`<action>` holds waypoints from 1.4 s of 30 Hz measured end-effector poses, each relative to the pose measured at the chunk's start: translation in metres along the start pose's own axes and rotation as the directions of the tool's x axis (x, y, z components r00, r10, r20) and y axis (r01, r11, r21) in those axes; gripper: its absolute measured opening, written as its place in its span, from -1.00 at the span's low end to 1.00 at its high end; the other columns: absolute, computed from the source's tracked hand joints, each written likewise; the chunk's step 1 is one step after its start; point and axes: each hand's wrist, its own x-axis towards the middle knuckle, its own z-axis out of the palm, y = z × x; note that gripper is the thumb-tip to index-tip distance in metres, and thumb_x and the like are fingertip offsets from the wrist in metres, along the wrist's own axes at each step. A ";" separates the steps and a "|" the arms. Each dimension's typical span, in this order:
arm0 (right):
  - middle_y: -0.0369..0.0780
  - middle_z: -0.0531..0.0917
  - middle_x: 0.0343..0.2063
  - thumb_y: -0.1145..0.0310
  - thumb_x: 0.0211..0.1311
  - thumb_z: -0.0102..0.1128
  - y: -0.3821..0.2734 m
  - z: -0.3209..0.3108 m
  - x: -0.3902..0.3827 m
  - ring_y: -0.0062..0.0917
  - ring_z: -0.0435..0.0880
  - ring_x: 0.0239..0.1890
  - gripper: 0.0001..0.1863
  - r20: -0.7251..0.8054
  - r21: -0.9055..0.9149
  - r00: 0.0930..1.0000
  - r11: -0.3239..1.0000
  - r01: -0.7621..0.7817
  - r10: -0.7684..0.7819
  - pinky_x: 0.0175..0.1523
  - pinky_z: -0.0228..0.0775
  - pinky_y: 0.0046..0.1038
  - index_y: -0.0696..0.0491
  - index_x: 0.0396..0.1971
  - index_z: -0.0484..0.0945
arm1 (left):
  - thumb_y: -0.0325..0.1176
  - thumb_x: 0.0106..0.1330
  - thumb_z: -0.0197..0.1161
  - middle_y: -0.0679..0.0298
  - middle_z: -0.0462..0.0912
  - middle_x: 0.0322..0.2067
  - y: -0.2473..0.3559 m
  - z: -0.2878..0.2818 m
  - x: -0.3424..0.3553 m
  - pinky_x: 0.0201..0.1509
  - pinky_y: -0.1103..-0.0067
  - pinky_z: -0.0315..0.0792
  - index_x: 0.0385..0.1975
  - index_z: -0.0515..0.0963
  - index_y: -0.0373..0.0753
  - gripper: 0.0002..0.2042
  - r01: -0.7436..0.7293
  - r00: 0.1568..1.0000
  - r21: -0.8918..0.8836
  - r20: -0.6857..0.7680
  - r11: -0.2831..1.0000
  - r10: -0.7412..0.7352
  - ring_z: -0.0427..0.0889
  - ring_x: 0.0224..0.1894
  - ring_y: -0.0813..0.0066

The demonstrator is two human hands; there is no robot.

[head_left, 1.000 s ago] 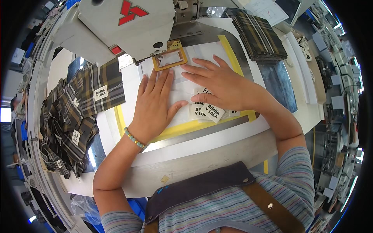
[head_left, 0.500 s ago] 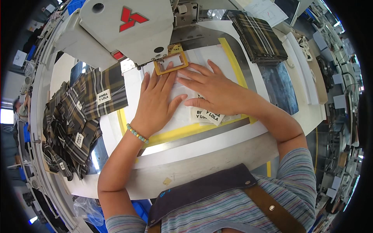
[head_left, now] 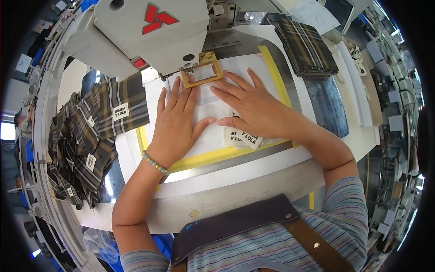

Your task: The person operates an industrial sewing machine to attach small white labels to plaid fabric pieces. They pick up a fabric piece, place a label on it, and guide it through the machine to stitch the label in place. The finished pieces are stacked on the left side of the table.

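Note:
My left hand (head_left: 176, 121) lies palm down on a white sheet (head_left: 208, 100) edged with yellow tape. Its fingers are stretched out, the tips close to the lower left corner of the yellow rectangular clamp frame (head_left: 187, 85) under the sewing machine head (head_left: 131, 34). On the other side, my right hand (head_left: 253, 109) is also flat with fingers spread, reaching toward the frame's right end. Several white fabric labels (head_left: 248, 139) with dark print lie loosely overlapped beside and partly under my right hand. Neither hand grips anything that I can see.
A heap of plaid cloth pieces (head_left: 84, 149), some bearing white labels, spreads along the table's left side. At the far right sits a neat stack of folded plaid cloth (head_left: 306, 47). The machine head overhangs the far left of the work area. A clear plastic bag (head_left: 100, 245) hangs low left.
Both hands have drawn slightly apart, the left one leftward and away from the clamp frame's inside. The view has shifted a little. Cloth and labels stay as they were.

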 end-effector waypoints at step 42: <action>-0.07 0.30 0.45 -0.15 0.46 0.02 -0.008 -0.002 0.004 -0.12 0.16 0.51 -0.24 -0.016 -0.050 0.998 0.997 0.062 -0.062 0.54 -0.22 0.22 0.12 0.42 0.31 | 0.07 0.41 0.19 0.03 0.26 0.45 0.007 -0.007 -0.007 0.58 0.09 -0.06 0.41 0.27 -0.38 -0.26 -0.041 0.999 -0.011 0.033 0.999 0.041 0.07 0.55 -0.06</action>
